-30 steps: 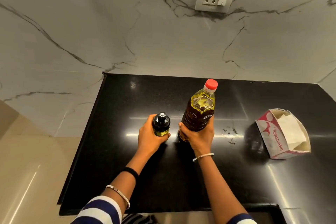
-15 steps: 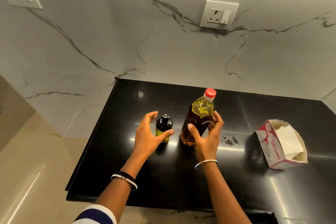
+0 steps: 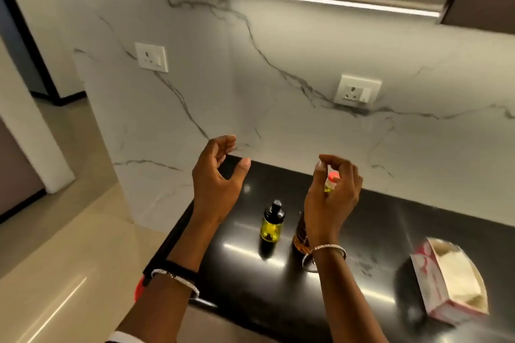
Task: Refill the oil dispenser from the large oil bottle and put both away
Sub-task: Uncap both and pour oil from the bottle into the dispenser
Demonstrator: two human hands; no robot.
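Observation:
The small oil dispenser (image 3: 272, 223), yellow-green with a black top, stands upright on the black counter (image 3: 376, 234). To its right stands the large oil bottle (image 3: 300, 234) with a red cap; my right forearm and hand hide most of it. My left hand (image 3: 216, 184) is raised above and left of the dispenser, fingers loosely curled, holding nothing. My right hand (image 3: 333, 198) is lifted in front of the bottle's neck, fingers loosely curled and empty; it does not grip the bottle.
An open pink and white tissue box (image 3: 451, 281) lies at the counter's right. Marble walls stand behind and left, with two sockets (image 3: 358, 89). The counter's left edge drops to a beige floor. A light strip runs under the cabinet above.
Both hands let go of the dispenser and the bottle, then rose up and apart. The view tilted upward, showing more wall and the cabinet.

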